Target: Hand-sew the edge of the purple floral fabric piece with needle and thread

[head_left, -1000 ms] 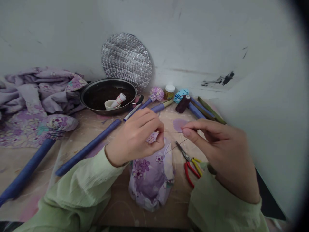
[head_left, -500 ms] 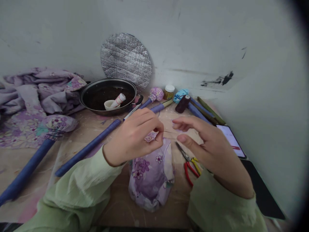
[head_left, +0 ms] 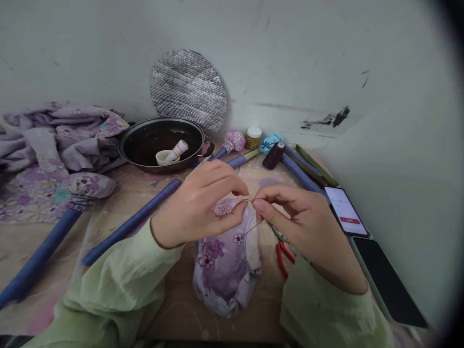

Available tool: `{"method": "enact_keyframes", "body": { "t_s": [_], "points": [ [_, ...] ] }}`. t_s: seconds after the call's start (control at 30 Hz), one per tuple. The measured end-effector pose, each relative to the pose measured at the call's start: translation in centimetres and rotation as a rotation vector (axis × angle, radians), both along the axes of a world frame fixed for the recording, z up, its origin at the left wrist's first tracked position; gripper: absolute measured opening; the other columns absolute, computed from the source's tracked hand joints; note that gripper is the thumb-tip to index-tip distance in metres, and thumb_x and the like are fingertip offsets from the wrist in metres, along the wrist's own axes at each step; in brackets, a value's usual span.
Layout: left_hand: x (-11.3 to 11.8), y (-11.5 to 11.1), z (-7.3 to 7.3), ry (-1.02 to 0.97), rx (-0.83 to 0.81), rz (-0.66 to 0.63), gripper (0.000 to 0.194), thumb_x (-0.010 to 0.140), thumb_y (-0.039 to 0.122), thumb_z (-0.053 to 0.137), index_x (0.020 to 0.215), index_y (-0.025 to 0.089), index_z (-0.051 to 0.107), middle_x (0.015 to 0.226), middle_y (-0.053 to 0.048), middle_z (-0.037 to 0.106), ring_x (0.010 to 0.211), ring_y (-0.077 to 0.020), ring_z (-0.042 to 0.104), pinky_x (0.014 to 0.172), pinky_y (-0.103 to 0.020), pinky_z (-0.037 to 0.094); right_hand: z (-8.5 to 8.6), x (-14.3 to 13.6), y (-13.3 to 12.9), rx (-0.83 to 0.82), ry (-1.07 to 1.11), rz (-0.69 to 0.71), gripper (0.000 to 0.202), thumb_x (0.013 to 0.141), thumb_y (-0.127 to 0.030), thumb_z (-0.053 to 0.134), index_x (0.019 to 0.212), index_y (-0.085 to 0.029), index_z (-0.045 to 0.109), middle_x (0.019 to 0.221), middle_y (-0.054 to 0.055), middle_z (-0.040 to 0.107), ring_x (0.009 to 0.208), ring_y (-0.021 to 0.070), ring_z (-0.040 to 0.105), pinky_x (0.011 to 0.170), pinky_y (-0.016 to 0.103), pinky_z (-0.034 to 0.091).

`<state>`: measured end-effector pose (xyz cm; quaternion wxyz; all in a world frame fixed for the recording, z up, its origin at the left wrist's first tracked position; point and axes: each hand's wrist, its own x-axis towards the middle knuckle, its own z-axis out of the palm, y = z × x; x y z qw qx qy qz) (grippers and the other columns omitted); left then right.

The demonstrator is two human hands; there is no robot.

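In my right hand (head_left: 290,210) a thin, slightly curved needle (head_left: 248,200) is pinched between thumb and fingertips. Dark thread (head_left: 253,227) hangs in a loop from those fingers toward the cloth below. My left hand (head_left: 206,205) is just left of the needle, its thumb and index finger parted around the needle's free end. Underneath both hands lies a purple flowered cloth piece (head_left: 224,270) with gathered edges, its upper part partly hidden by my left hand. Pliers with red handles (head_left: 282,260) lie right of the cloth, partly covered by my right hand.
A dark pan (head_left: 132,162) holding a small white cup (head_left: 163,157) stands at the back. Blue-wrapped sticks (head_left: 132,220) lie left. A thread spool (head_left: 273,155), a lidded jar (head_left: 253,138), and two phones, one lit (head_left: 342,205) and one dark (head_left: 387,280), are rightward.
My right hand has moved left and closed its fingertips on the needle. My left thumb and index finger, pinched together before, have come apart.
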<state>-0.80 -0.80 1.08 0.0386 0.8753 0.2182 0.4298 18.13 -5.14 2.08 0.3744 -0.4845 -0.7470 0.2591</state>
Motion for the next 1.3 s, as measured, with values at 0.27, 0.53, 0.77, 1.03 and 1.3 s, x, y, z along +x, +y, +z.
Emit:
{"method": "enact_keyframes", "body": {
  "t_s": [0.27, 0.53, 0.77, 1.03, 1.3],
  "points": [
    [-0.2, 0.0, 0.2, -0.017, -0.005, -0.017, 0.008, 0.082, 0.012, 0.059, 0.08, 0.02, 0.057, 0.075, -0.002, 0.066, 0.077, -0.0171, 0.061, 0.074, -0.034, 0.052, 0.0, 0.1, -0.1, 0.008, 0.016, -0.013, 0.01, 0.086, -0.022, 0.059, 0.078, -0.024, 0.064, 0.065, -0.004, 0.066, 0.062, 0.0125, 0.063, 0.057, 0.023, 0.049],
    [-0.2, -0.2, 0.3, -0.016, 0.007, 0.032, 0.011, 0.082, 0.014, 0.059, 0.077, 0.023, 0.057, 0.073, 0.0, 0.067, 0.076, -0.0175, 0.063, 0.074, -0.036, 0.053, 0.0, -0.1, -0.1, 0.002, 0.005, 0.01, 0.01, 0.087, -0.021, 0.057, 0.078, -0.024, 0.06, 0.064, -0.004, 0.063, 0.06, 0.0115, 0.06, 0.054, 0.023, 0.048],
    [-0.1, -0.3, 0.3, -0.049, -0.018, 0.035, 0.012, 0.082, 0.013, 0.06, 0.077, 0.024, 0.06, 0.074, 0.001, 0.069, 0.077, -0.0178, 0.063, 0.074, -0.036, 0.053, 0.1, -0.1, -0.1, -0.019, 0.013, 0.022, 0.011, 0.087, -0.02, 0.056, 0.077, -0.022, 0.06, 0.063, -0.004, 0.062, 0.059, 0.0101, 0.059, 0.055, 0.022, 0.047],
    [-0.2, -0.3, 0.4, -0.223, -0.239, -0.013, 0.005, 0.085, 0.017, 0.062, 0.087, 0.018, 0.066, 0.083, -0.003, 0.071, 0.08, -0.0145, 0.065, 0.076, -0.03, 0.053, -0.2, -0.5, 0.1, -0.07, 0.271, -0.026, 0.015, 0.088, -0.025, 0.057, 0.075, -0.019, 0.059, 0.063, -0.004, 0.058, 0.057, 0.0082, 0.054, 0.052, 0.019, 0.043],
    [1.4, -1.0, -0.4, -0.307, -0.633, -0.22, 0.007, 0.079, 0.021, 0.071, 0.079, 0.014, 0.067, 0.074, -0.002, 0.068, 0.069, -0.0123, 0.061, 0.066, -0.025, 0.052, -1.9, -1.8, 0.4, -0.083, 0.563, -0.015, 0.013, 0.086, -0.035, 0.062, 0.082, -0.023, 0.065, 0.074, -0.002, 0.064, 0.069, 0.0118, 0.059, 0.063, 0.024, 0.05]
  ]
}}
